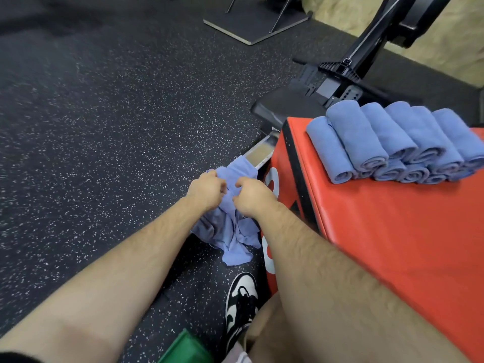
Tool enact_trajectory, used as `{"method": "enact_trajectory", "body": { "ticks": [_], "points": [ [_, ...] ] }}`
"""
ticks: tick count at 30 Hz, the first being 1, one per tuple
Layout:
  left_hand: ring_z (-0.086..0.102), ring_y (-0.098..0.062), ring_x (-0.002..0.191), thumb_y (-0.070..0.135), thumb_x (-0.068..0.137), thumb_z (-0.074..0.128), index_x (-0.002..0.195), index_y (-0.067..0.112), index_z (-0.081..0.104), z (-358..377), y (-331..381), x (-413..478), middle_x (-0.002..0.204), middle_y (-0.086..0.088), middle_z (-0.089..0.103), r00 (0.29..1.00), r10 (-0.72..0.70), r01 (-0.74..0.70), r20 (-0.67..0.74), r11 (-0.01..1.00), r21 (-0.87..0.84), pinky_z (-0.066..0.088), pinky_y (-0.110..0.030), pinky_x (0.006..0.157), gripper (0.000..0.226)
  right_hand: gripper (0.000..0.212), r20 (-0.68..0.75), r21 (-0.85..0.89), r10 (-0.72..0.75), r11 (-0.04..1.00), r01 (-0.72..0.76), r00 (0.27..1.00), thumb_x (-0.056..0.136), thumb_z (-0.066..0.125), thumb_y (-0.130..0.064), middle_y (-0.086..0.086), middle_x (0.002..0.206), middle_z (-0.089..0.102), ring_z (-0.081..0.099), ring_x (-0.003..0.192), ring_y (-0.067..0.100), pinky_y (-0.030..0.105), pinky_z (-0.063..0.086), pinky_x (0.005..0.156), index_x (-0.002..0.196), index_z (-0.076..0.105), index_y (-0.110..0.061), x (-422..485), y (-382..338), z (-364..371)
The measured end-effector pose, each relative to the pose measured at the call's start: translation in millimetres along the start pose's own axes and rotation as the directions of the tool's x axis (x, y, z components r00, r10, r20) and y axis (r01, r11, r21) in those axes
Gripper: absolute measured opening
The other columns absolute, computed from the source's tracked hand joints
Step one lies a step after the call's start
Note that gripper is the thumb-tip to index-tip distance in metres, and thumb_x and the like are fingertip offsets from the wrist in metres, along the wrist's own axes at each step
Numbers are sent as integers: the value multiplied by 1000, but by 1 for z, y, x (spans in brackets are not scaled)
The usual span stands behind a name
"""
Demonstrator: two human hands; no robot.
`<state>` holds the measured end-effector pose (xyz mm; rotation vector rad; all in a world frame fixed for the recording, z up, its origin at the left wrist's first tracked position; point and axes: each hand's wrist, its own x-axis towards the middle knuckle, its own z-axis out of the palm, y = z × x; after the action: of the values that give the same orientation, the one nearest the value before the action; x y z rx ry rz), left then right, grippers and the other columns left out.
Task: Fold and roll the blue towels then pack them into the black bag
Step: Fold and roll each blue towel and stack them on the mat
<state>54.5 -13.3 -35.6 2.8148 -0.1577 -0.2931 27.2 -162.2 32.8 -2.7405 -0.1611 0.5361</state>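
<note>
A crumpled blue towel (230, 231) hangs in front of me above the speckled floor, beside the red box. My left hand (205, 191) and my right hand (252, 195) both pinch its upper edge, close together, fingers curled into the cloth. Several rolled blue towels (392, 142) lie stacked in two layers on top of the red box (379, 231) at the right. No black bag is in view.
Dark speckled rubber floor (104, 127) spreads to the left. Black gym machine parts (340, 79) stand behind the box, with a flat base plate (251, 24) farther back. My black-and-white shoe (241, 302) and a green object (186, 349) are near the bottom edge.
</note>
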Motion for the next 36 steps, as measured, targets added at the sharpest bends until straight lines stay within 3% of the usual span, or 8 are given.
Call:
{"method": "enact_trajectory", "body": {
  "ticks": [4, 7, 12, 17, 23, 29, 32, 36],
  "points": [
    [54, -24, 90, 4, 81, 52, 83, 20, 63, -2, 2, -6, 95, 3, 47, 993, 40, -55, -112, 989, -136, 41, -32, 70, 19, 39, 19, -19, 15, 1000, -14, 1000, 94, 53, -15, 5, 124, 63, 61, 109, 26, 33, 52, 83, 133, 56, -16, 3, 6, -6],
    [52, -24, 84, 1, 81, 49, 83, 19, 57, -18, 11, -7, 92, 2, 45, 967, 79, -145, -241, 952, -270, 47, -40, 74, 21, 20, -16, 68, -28, 997, 29, 999, 92, 57, -18, 3, 105, 63, 60, 99, 25, 33, 49, 75, 112, 59, -15, 8, 3, -9],
    [49, -14, 88, -2, 88, 53, 85, 14, 58, -70, 30, -12, 96, -2, 52, 896, 155, -335, -417, 851, -404, 39, -28, 80, 17, 5, -282, 239, -105, 955, 176, 954, 91, 59, -19, -1, 84, 56, 51, 80, 22, 30, 29, 63, 94, 61, -16, 13, -14, -31],
    [56, -5, 103, 13, 94, 61, 118, 15, 60, -97, 36, -31, 114, 4, 61, 871, 158, -413, -465, 748, -519, 43, -21, 94, 23, 9, -436, 385, 6, 905, 180, 900, 90, 57, -17, -9, 74, 58, 54, 76, 15, 28, 33, 63, 84, 63, -20, -5, -19, -74],
    [55, 1, 80, 8, 88, 62, 101, 17, 64, -163, 96, -53, 91, 12, 63, 819, 219, -493, -530, 741, -456, 43, -21, 73, 15, 14, -594, 398, -23, 860, 319, 804, 90, 58, -19, -10, 89, 66, 59, 80, 9, 24, 45, 65, 102, 63, -26, -65, -14, -147],
    [60, -3, 90, 13, 89, 66, 116, 19, 61, -245, 211, -97, 102, 9, 66, 671, 383, -696, -635, 622, -359, 46, -19, 79, 29, 10, -787, 288, -49, 852, 437, 615, 89, 62, -16, -9, 80, 69, 60, 74, 0, 13, 44, 62, 94, 68, -23, -177, 17, -256],
    [56, -3, 89, 13, 84, 71, 121, 23, 50, -267, 269, -124, 109, 7, 57, 566, 472, -794, -676, 534, -292, 43, -14, 79, 44, 9, -845, 276, 28, 878, 392, 534, 91, 60, -19, -1, 81, 70, 62, 74, 9, 18, 45, 62, 92, 68, -14, -232, 46, -301],
    [48, -9, 79, 10, 86, 64, 94, 16, 58, -271, 341, -142, 92, 2, 55, 452, 555, -833, -698, 543, -108, 40, -25, 72, 12, 12, -838, 454, 231, 798, 396, 494, 90, 55, -12, 1, 66, 69, 66, 56, 9, 26, 52, 53, 98, 63, -9, -303, 95, -340]
  ]
}}
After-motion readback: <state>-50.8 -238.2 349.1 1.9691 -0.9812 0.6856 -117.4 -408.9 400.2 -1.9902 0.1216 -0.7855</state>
